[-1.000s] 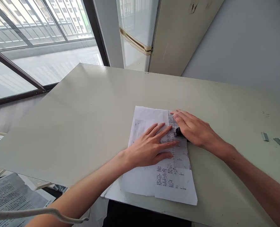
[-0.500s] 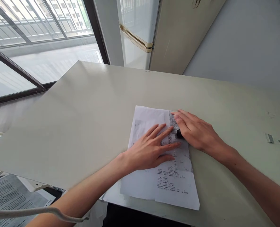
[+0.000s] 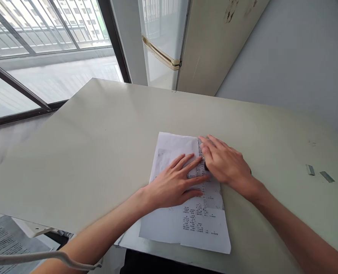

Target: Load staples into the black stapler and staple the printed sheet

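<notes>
Several printed sheets of paper, folded or stacked together, lie on the table beneath both hands. My left hand rests flat on them with its fingers spread, pressing the pages down. At the upper right part of the paper, my right hand curves over a small black object. Only a dark end of that object shows beside the thumb; the palm hides its kind. The right fingertips reach the paper's top edge, close to the left fingertips.
The pale table extends around the paper. Two grey tape strips stick to it at right. A fridge and a glass sliding door stand beyond. Another printed sheet and a grey cable are at lower left.
My right hand has shifted slightly over the paper and covers more of the black object. My left hand stays flat in place. The whole view has tilted and shifted a little.
</notes>
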`<state>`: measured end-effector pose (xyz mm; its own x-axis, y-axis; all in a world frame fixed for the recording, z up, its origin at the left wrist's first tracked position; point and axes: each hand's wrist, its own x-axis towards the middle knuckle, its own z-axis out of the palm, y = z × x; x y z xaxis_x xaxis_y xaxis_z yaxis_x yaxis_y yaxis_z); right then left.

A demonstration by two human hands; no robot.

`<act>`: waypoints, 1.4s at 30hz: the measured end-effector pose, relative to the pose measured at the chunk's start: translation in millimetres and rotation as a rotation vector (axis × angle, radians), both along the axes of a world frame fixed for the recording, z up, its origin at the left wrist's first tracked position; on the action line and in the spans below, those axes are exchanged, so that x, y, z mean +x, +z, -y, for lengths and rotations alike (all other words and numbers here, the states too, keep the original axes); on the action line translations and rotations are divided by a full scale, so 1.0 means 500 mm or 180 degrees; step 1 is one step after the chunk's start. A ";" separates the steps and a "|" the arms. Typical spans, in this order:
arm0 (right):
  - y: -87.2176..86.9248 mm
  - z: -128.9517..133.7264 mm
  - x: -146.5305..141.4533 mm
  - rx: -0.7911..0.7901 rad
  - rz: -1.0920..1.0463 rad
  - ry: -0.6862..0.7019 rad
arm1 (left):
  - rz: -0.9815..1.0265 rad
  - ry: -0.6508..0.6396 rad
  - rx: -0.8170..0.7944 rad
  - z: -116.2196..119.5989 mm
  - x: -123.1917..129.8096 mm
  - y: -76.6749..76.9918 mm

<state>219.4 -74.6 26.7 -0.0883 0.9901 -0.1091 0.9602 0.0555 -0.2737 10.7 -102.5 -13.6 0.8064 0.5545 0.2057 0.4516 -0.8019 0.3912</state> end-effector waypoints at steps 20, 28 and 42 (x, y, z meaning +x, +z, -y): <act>-0.079 0.061 0.172 0.0511 -0.2204 0.0606 | -0.0236 0.0161 -0.0060 -0.041 -0.081 0.020; -0.069 0.050 0.180 0.0492 -0.2538 0.0447 | -0.0413 0.0245 0.0042 -0.105 -0.097 0.038; -0.092 0.027 0.212 0.0079 -0.3414 -0.0260 | 0.0408 0.0874 -0.0499 -0.132 0.036 0.084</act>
<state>325.6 -88.0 -19.2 -0.0594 0.9982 0.0063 0.2208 0.0193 -0.9751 28.6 -36.6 28.4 0.5958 0.7801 0.1908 0.5814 -0.5829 0.5676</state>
